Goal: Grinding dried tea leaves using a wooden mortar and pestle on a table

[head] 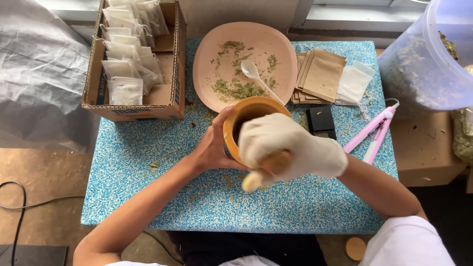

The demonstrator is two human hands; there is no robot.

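Two hands were seen mid-frame: left hand (213, 148) clasped around a wooden mortar (249, 112), gloved right hand (286, 148) clenched on a pestle (261, 172).

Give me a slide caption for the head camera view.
Left hand steadies a wooden mortar while gloved right hand works a pestle.

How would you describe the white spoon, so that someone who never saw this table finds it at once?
Start at the blue speckled table and find the large pink plate at its far edge, beside the cardboard box. The white spoon lies on that plate among crushed green leaves, its handle pointing toward the wooden mortar. It is the only utensil on the plate.
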